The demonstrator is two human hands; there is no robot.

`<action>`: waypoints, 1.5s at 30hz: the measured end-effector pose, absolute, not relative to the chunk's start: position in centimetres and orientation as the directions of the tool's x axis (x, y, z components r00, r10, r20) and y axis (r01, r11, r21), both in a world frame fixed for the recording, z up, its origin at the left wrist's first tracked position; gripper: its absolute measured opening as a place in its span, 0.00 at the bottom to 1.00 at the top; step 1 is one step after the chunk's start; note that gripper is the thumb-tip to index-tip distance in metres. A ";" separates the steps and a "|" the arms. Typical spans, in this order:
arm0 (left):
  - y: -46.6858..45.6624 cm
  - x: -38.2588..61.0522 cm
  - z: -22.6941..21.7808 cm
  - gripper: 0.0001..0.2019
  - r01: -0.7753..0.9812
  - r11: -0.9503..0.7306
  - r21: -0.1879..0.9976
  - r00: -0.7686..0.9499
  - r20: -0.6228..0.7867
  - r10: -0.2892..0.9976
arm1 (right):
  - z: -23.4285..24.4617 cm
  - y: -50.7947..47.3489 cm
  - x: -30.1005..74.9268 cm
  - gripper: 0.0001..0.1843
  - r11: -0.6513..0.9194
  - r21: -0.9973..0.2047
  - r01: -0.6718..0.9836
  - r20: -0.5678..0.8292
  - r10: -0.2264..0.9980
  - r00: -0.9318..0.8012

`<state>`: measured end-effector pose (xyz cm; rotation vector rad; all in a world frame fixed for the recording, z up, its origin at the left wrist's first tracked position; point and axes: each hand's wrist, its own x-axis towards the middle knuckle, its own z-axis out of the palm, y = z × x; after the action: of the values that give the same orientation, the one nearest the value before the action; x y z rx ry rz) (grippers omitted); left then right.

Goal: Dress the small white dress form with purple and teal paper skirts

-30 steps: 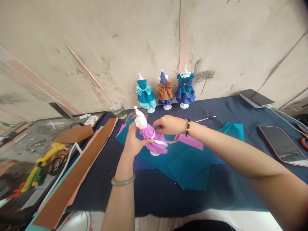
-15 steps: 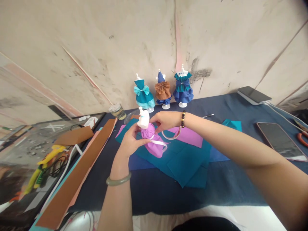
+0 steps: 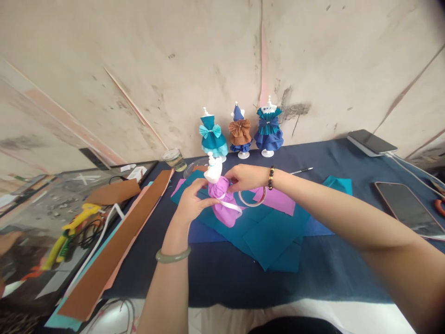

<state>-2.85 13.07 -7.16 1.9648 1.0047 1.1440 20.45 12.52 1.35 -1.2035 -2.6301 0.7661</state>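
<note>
A small white dress form [image 3: 213,170] wearing a gathered purple fabric skirt [image 3: 226,215] is held above the cloth pieces. My left hand [image 3: 192,200] wraps round its left side, thumb pressed at the waist. A narrow white ribbon [image 3: 231,207] crosses the purple fabric near that thumb and hangs in a loop. On the other side, my right hand [image 3: 244,177] pinches the purple fabric just below the white bust, its fingertips partly hidden. Under the hands lie teal fabric pieces [image 3: 274,236] and a purple piece [image 3: 280,200], with a ring-shaped roll [image 3: 251,204] beside the right wrist.
Dressed mini forms [image 3: 240,132] stand along the wall. A glass jar [image 3: 174,160] and brown fabric strip [image 3: 118,246] lie left, beyond them a yellow glue gun [image 3: 81,217]. Right are a pen [image 3: 301,170], a phone [image 3: 410,208] and another phone [image 3: 371,141] with a white cable.
The whole view has shifted slightly, so things appear a little farther right. Both hands keep their hold on the purple-dressed form, which is tilted a little differently.
</note>
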 end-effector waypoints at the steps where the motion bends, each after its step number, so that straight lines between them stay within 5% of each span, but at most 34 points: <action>1: 13.1 -2.8 -7.1 0.32 0.277 -0.505 0.817 0.339 0.409 0.847 | 1.3 12.6 20.5 0.05 0.551 -0.513 0.658 -0.071 0.736 -0.673; 9: 13.1 -2.4 -6.6 0.32 0.233 -0.599 0.766 0.446 0.463 0.766 | 0.7 12.8 21.0 0.07 0.514 -0.549 0.659 -0.084 0.751 -0.655; 14: 13.1 -2.5 -7.7 0.29 0.118 -0.519 0.846 0.454 0.419 0.786 | 0.7 12.7 20.9 0.09 0.492 -0.561 0.665 -0.089 0.763 -0.640; 19: 11.6 -2.4 -8.4 0.28 -0.064 -0.391 0.918 0.308 0.391 0.867 | 0.9 12.4 20.6 0.09 0.467 -0.549 0.693 -0.101 0.786 -0.610; 24: 8.9 -1.2 -9.3 0.21 0.011 -0.504 0.863 0.076 0.502 0.861 | 0.8 11.7 20.4 0.09 0.469 -0.527 0.709 -0.074 0.806 -0.588; 28: 7.3 0.0 -10.0 0.28 0.020 -0.482 0.876 0.094 0.478 0.873 | 0.7 10.9 20.2 0.09 0.460 -0.481 0.746 -0.049 0.836 -0.547; 33: 7.0 0.3 -9.9 0.24 -0.041 -0.466 0.884 0.107 0.468 0.877 | 0.4 9.6 19.8 0.06 0.414 -0.424 0.805 -0.019 0.885 -0.465; 40: 6.6 1.6 -7.2 0.33 0.227 -0.431 0.874 -0.021 0.446 0.895 | 0.2 8.4 19.1 0.07 0.409 -0.341 0.846 -0.004 0.900 -0.437; 45: 6.5 2.2 -5.1 0.17 0.395 -0.439 0.807 0.022 0.470 0.883 | 0.4 8.2 19.3 0.09 0.440 -0.314 0.841 0.019 0.889 -0.457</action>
<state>2.22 6.46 -5.08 1.8486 1.2986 1.4107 19.27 8.21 0.35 -1.5241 -2.5068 0.3897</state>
